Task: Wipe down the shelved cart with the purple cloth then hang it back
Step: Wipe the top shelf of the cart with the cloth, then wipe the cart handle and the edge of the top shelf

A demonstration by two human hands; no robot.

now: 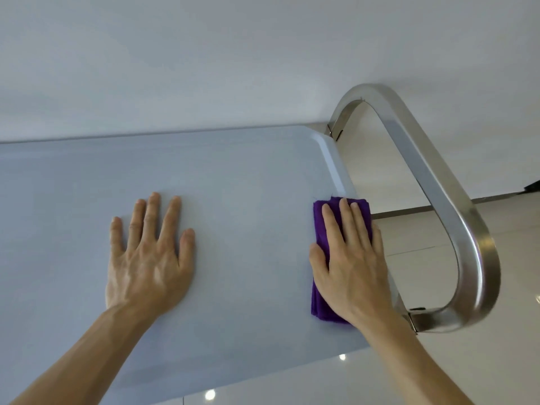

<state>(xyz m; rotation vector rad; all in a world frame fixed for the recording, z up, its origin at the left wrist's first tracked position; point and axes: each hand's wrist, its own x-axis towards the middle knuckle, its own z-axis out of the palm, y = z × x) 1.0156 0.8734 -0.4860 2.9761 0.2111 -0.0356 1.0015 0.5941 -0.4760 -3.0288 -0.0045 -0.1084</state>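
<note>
Pressing purple cloth (320, 226) flat on cart top (248, 182), right hand (350, 258) outspread

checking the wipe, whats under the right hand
The folded purple cloth lies under the right hand, pressed flat on the cart's top shelf by its right rim. The cloth's middle and the shelf beneath it are covered.

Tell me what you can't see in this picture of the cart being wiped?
- Lower shelves: head view, hidden under the top shelf.
- Most of the purple cloth: covered by the right hand.
- Top shelf's left end: cut off by the frame edge.
- Cloth's hanging place: out of frame.
</note>
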